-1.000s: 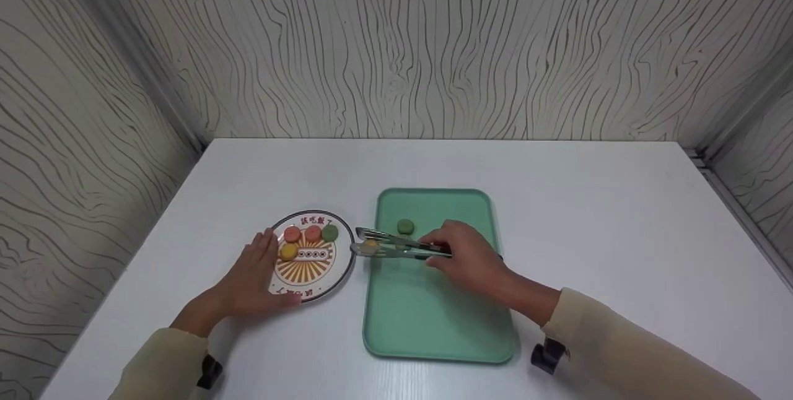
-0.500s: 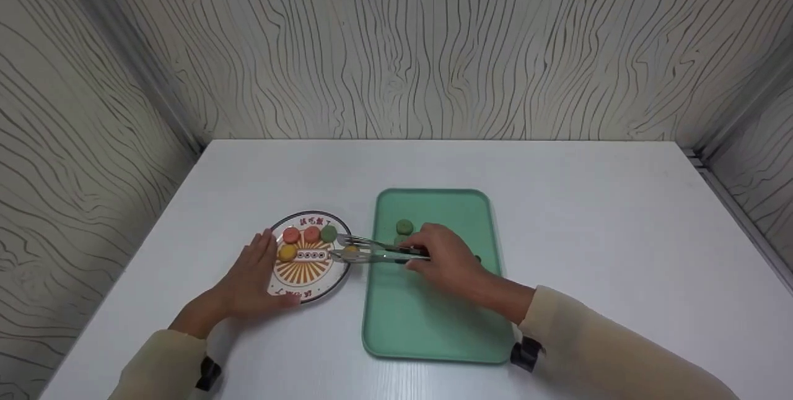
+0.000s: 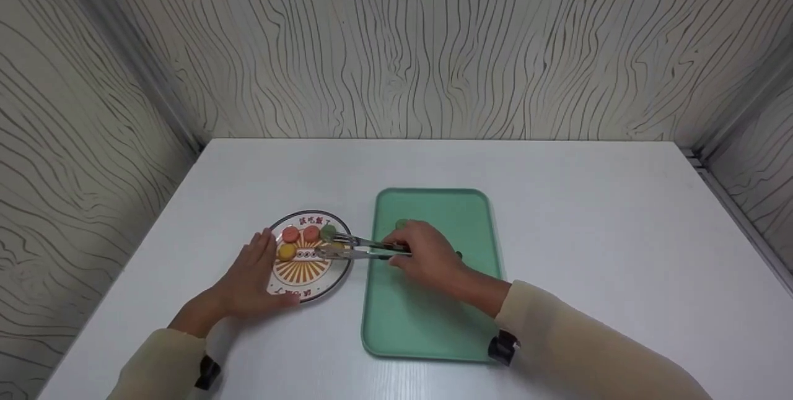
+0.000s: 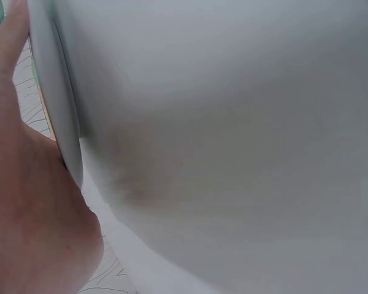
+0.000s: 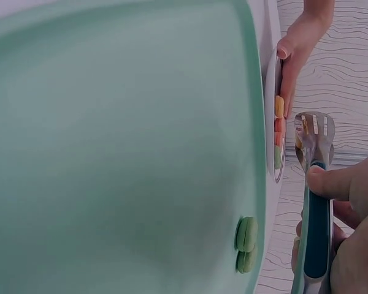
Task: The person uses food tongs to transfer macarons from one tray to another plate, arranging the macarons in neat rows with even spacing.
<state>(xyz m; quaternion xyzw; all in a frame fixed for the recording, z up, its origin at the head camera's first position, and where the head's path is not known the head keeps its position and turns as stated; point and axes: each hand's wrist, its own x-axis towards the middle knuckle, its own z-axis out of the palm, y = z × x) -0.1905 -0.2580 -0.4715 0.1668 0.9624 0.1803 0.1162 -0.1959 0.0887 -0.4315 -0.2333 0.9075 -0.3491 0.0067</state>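
My right hand (image 3: 427,257) grips metal serving tongs (image 3: 365,256) by the dark handles. A yellow macaron (image 3: 338,245) sits between the tongs' ends, which reach over the right side of a round printed plate (image 3: 331,279). On the plate lie two pink macarons (image 3: 290,234), a green macaron (image 3: 328,232) and another yellow macaron (image 3: 287,252). My left hand (image 3: 248,279) rests at the plate's left rim, fingers straight along it and thumb at the near edge. In the right wrist view, two green macarons (image 5: 246,235) lie on the green tray (image 5: 141,122).
The tray stands just right of the plate, under my right hand, on a white table (image 3: 588,214). Wood-patterned panels (image 3: 396,47) enclose the table at the back and both sides. Black wrist straps (image 3: 505,347) hang below the sleeves.
My right hand has moved left with the tongs, carrying the yellow macaron from the tray's left edge to over the plate. The left hand and plate have stayed put.
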